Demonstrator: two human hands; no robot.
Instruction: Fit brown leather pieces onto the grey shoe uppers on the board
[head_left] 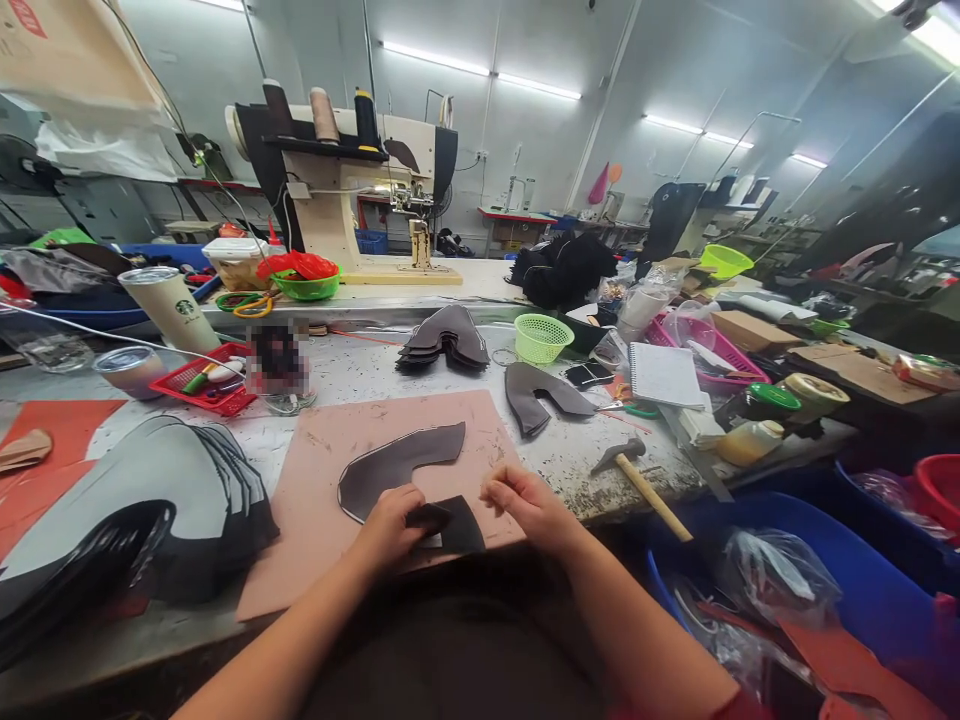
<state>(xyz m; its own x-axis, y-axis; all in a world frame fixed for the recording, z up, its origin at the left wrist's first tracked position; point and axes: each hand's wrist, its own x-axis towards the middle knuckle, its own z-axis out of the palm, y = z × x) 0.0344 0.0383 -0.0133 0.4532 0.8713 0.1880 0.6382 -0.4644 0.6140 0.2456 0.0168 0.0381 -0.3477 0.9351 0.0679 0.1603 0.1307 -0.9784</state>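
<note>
On the pink mat (315,530) lies a curved, U-shaped dark grey shoe-upper piece (397,465) with a pale line along its edge. My left hand (391,520) is closed on its near end, where a black flap is folded up by the fingers. Right of those fingers, the piece's black end (463,525) rests at the mat's front edge. My right hand (529,503) hovers just right of the piece, apart from it, with thumb and fingers pinched together. Whatever those fingertips hold, if anything, is too small to make out.
Stacked grey-and-black pieces (187,480) stand left of the mat. Behind it are a stack of dark uppers (444,340), a single upper (544,395) and a green basket (541,340). A hammer (645,485) overhangs the right edge. A sewing machine (337,190) stands behind.
</note>
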